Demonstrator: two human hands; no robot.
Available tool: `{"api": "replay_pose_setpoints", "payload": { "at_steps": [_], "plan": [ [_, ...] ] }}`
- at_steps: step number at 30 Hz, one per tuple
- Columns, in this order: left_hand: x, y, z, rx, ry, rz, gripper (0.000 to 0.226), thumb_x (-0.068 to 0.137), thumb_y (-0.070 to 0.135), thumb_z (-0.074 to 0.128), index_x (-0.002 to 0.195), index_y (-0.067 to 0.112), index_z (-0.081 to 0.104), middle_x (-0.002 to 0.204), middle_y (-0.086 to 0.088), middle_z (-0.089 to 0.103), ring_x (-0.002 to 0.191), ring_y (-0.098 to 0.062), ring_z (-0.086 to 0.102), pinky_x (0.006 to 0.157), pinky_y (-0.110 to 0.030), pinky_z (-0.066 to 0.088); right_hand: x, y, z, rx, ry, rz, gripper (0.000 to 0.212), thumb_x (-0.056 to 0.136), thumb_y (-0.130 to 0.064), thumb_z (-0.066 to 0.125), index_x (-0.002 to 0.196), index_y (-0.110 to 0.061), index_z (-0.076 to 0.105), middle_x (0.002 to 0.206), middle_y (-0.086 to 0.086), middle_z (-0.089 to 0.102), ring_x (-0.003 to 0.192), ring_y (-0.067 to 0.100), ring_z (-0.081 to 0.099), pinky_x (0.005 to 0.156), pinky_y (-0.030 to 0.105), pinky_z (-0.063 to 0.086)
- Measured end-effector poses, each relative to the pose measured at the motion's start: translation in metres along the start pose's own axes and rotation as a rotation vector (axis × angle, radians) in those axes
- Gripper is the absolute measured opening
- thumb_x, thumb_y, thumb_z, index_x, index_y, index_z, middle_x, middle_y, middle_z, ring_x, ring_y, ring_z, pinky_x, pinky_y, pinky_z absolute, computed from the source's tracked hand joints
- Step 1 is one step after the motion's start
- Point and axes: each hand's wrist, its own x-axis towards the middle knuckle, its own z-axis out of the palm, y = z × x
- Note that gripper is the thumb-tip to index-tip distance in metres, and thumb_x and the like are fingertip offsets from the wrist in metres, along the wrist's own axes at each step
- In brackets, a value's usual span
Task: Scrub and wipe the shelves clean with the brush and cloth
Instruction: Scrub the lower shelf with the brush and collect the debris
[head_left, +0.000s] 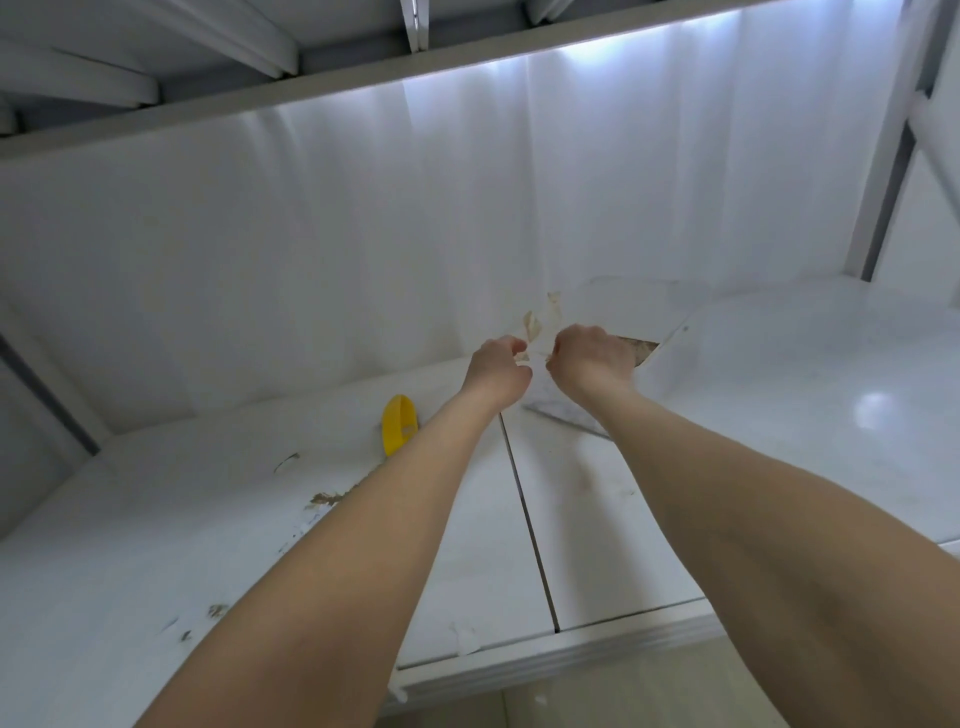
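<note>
two hands meet at the back of the shelf (156, 519): the left hand (496, 371) and right hand (592, 364) each pinch a stained white sheet (532, 325); the yellow brush (399, 431) lies on the shelf beside the left forearm.

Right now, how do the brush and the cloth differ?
The brush is yellow; the cloth is white with brown stains. The brush lies untouched on the shelf; the cloth is gripped by the left hand and right hand. Both sit near the shelf's back.
</note>
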Motion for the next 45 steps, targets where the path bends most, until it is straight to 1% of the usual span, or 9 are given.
{"api": "replay_pose_setpoints", "payload": {
  "at_steps": [4,6,13,18,25,29,34,39,45],
  "plan": [
    [0.0,-0.012,-0.022,0.068,0.181,-0.029,0.021,0.088,0.013,0.058,0.108,0.012,0.067,0.107,-0.006,0.069,0.099,-0.022,0.064,0.086,-0.023,0.047,-0.005,-0.027,0.009,-0.037,0.142,-0.178,0.039,0.091,-0.015,0.055,0.129,-0.019,0.049,0.125,0.007,0.049,0.116,0.027,0.043,0.085,0.034,0.038],
    [-0.004,-0.025,-0.041,0.103,0.247,-0.069,0.02,0.091,0.023,0.056,0.095,0.011,0.072,0.099,-0.008,0.071,0.094,-0.025,0.065,0.082,-0.026,0.047,-0.008,-0.05,0.01,0.071,0.161,-0.293,0.033,0.092,-0.01,0.052,0.123,-0.02,0.057,0.122,0.005,0.054,0.112,0.025,0.05,0.079,0.031,0.039],
    [-0.033,-0.1,-0.098,0.193,0.297,-0.389,0.036,0.089,-0.002,0.038,0.12,0.007,0.053,0.124,-0.016,0.056,0.114,-0.031,0.054,0.087,-0.031,0.043,-0.029,-0.123,0.044,0.343,-0.401,-0.258,0.04,0.095,-0.023,0.051,0.131,-0.006,0.051,0.134,0.013,0.052,0.12,0.03,0.052,0.087,0.032,0.044],
    [-0.053,-0.134,-0.106,-0.105,0.184,-0.499,0.033,0.094,-0.002,0.039,0.12,0.003,0.058,0.117,-0.018,0.063,0.098,-0.027,0.062,0.08,-0.034,0.053,-0.035,-0.156,0.078,0.454,-0.439,-0.175,0.065,0.086,-0.054,0.062,0.124,-0.003,0.05,0.126,0.014,0.053,0.112,0.031,0.055,0.079,0.034,0.045],
    [-0.052,-0.139,-0.103,-0.513,0.123,-0.514,0.035,0.1,0.027,0.042,0.113,0.001,0.06,0.106,-0.014,0.067,0.079,-0.018,0.062,0.062,-0.026,0.051,-0.039,-0.178,0.093,0.63,-0.367,-0.122,0.038,0.092,-0.042,0.053,0.103,-0.008,0.066,0.105,0.014,0.069,0.098,0.031,0.064,0.076,0.031,0.047],
    [-0.046,-0.139,-0.122,-0.684,0.218,-0.534,0.02,0.097,0.027,0.05,0.09,0.011,0.059,0.081,-0.004,0.063,0.069,-0.015,0.06,0.06,-0.026,0.052,-0.046,-0.205,0.084,0.878,-0.421,-0.242,0.03,0.096,-0.015,0.041,0.104,-0.007,0.069,0.107,0.015,0.069,0.101,0.03,0.063,0.081,0.034,0.051],
    [-0.051,-0.193,-0.163,-0.328,0.388,-0.611,0.024,0.1,0.013,0.036,0.099,-0.001,0.055,0.088,-0.019,0.064,0.052,-0.022,0.061,0.057,-0.031,0.05,-0.037,-0.208,0.089,0.833,-0.454,-0.232,0.034,0.093,-0.013,0.051,0.125,-0.014,0.062,0.125,0.007,0.061,0.118,0.024,0.055,0.101,0.033,0.044],
    [-0.063,-0.256,-0.176,0.422,0.229,-0.705,0.041,0.1,0.023,0.034,0.114,-0.009,0.057,0.119,-0.027,0.059,0.107,-0.037,0.058,0.082,-0.035,0.044,-0.026,-0.175,0.102,0.708,-0.364,-0.106,0.036,0.091,-0.012,0.046,0.118,-0.02,0.067,0.122,0.003,0.065,0.111,0.024,0.06,0.092,0.031,0.049],
    [-0.057,-0.217,-0.137,0.373,-0.012,-0.49,0.034,0.101,0.019,0.031,0.107,-0.002,0.057,0.111,-0.021,0.059,0.099,-0.034,0.057,0.079,-0.035,0.043,-0.022,-0.164,0.11,0.681,-0.312,-0.04,0.038,0.091,-0.007,0.043,0.118,-0.02,0.066,0.122,0.004,0.064,0.11,0.023,0.06,0.082,0.026,0.042]
  ]
}}
